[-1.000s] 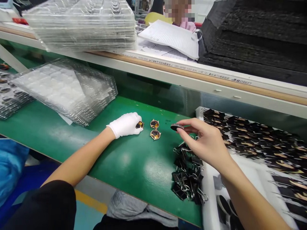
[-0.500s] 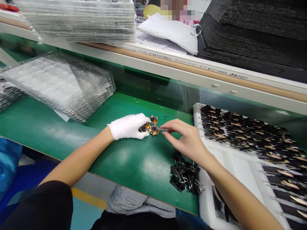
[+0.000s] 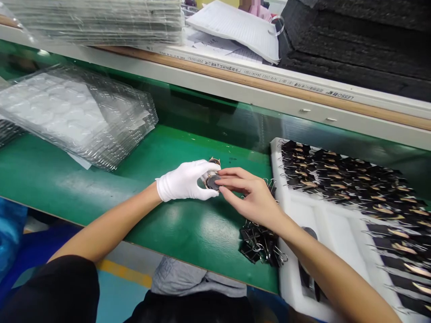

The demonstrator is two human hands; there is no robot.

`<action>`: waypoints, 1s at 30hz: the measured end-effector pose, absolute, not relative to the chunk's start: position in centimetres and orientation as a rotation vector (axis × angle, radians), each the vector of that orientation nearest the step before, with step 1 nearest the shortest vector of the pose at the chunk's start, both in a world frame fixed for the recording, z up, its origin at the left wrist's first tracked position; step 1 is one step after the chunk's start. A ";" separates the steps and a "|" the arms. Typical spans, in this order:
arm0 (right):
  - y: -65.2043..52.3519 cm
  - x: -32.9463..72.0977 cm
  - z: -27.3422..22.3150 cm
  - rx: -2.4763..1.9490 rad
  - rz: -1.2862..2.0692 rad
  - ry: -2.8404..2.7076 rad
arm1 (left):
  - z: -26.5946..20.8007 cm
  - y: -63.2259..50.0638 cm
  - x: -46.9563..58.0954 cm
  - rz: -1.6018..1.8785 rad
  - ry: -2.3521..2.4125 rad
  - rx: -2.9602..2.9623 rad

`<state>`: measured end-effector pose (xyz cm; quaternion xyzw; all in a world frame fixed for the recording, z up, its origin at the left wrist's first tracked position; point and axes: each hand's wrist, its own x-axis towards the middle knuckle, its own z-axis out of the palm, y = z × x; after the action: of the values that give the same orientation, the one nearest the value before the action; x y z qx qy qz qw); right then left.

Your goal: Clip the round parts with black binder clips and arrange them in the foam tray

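My left hand (image 3: 186,180), in a white glove, curls its thumb and fingers around the rim of a gold-edged watch case (image 3: 204,178) above the green table. A dark grey round disc (image 3: 212,182) lies over that case, face toward me. My bare right hand (image 3: 252,193) holds the disc by its right side, fingertips and thumb pressed on it. Just beyond the gloved fingers, another watch case (image 3: 214,161) partly shows. Whatever lies beneath the right fingers is hidden.
Loose black binder clips (image 3: 257,242) are heaped beside my right forearm. A white foam tray (image 3: 286,269) on the right holds rows of black clips with gold-edged pieces. Clear plastic trays (image 3: 114,130) are stacked at left. Papers (image 3: 235,31) lie on the shelf behind.
My right hand has moved left, bringing the disc from edge-on at the right to flat over the watch case. My left hand has shifted slightly right. The camera view has tilted a little.
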<state>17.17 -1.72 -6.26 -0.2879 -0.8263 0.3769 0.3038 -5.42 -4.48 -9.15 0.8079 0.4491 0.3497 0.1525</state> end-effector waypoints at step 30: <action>-0.2 16.7 -6.1 -1.055 2.382 -0.810 | -9.2 -4.7 -4.5 1.080 1.080 2.114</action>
<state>16.66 -0.15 -6.11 -0.3786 -0.2906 0.8544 0.2053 -4.47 -4.67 -9.16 0.7819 0.3996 0.3995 0.2634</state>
